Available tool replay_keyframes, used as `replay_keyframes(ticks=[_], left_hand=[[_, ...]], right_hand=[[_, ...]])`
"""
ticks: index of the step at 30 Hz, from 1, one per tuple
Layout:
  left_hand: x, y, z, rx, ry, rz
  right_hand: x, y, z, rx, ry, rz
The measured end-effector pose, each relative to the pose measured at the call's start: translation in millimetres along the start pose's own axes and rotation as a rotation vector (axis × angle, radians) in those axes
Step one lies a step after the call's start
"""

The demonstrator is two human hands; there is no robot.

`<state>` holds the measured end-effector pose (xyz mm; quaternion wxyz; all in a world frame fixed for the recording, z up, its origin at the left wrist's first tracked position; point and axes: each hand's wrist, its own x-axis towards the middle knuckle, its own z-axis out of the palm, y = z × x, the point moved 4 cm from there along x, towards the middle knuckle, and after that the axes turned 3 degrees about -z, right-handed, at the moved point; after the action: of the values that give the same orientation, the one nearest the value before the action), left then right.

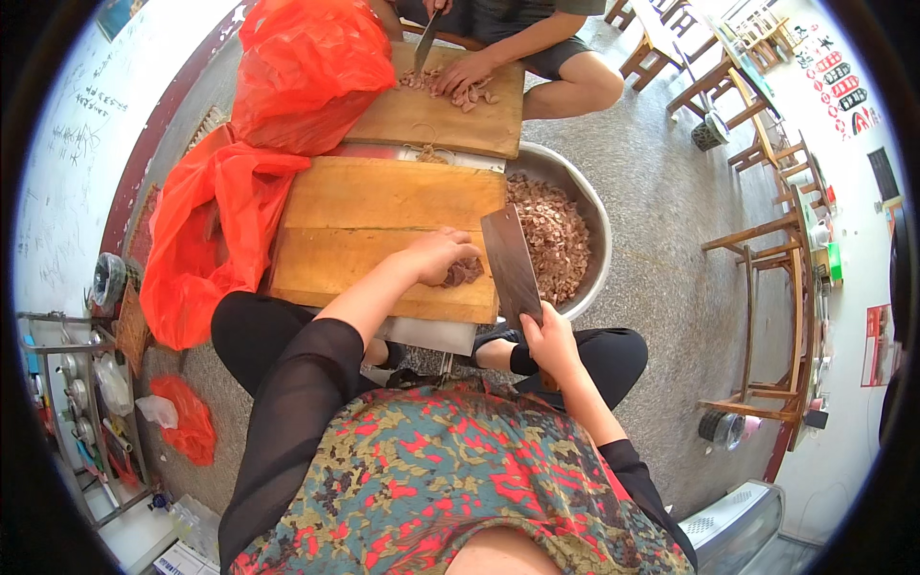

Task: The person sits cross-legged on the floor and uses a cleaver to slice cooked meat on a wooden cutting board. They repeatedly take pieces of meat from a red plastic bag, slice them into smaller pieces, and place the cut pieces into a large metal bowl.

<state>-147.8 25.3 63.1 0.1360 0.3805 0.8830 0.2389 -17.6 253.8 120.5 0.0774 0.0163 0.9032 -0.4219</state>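
A wooden cutting board (pixel 388 194) lies before me, with a small pile of raw meat (pixel 463 272) near its right edge. My left hand (pixel 440 257) is curled over this meat, fingers bent and partly hiding it. A cleaver (pixel 512 262) is in my right hand (pixel 550 338), gripped at the handle. Its broad blade points away from me and hangs over the board's right edge and the rim of a large metal basin (pixel 602 237). Chopped meat (pixel 557 248) fills much of that basin, which stands on the floor, partly under the boards.
Across from me, a co-worker's hand (pixel 463 74) rests on meat on a second board (pixel 438 129); the other holds a knife (pixel 425 47). Red plastic bags (pixel 309 79) crowd the left side. Wooden chairs (pixel 773 316) line the right wall, and a metal rack (pixel 79 417) stands lower left.
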Motion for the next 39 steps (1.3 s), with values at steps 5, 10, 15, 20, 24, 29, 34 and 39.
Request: replay_keyframes(ticks=[5,10,15,20,24,29,34,39], left_hand=[[15.7,3.0,10.3,-0.014,-0.155,0.006],[14.9,-11.2,13.7,-0.118,-0.057,-0.019],[-10.3,-25.9,29.0,-0.293,0.330,-0.303],[-25.8,-8.6,45.5,-0.308,0.614,-0.592],[-36.3,-0.6,42.7,-0.238,0.677,-0.568],[-27.4,-12.8,35.9,-0.244,0.660,-0.603],[-3.4,-27.9,36.0,-0.354,0.585,-0.619],[-23.2,-58.8,64.4,-1.001,0.565,-0.830]], right_hand=[[-11.9,0.0,-7.9,0.005,0.018,0.027],[-18.7,7.5,-10.7,0.050,0.039,0.037],[-18.6,19.3,-2.8,0.006,0.021,0.020],[-16.3,7.4,9.3,-0.112,-0.008,-0.037],[-10.5,9.5,18.9,-0.122,-0.034,-0.042],[-7.5,-4.0,16.9,-0.211,-0.045,-0.028],[-12.0,-0.5,15.0,-0.160,-0.030,-0.024],[-16.0,10.1,16.0,-0.084,-0.023,-0.020]])
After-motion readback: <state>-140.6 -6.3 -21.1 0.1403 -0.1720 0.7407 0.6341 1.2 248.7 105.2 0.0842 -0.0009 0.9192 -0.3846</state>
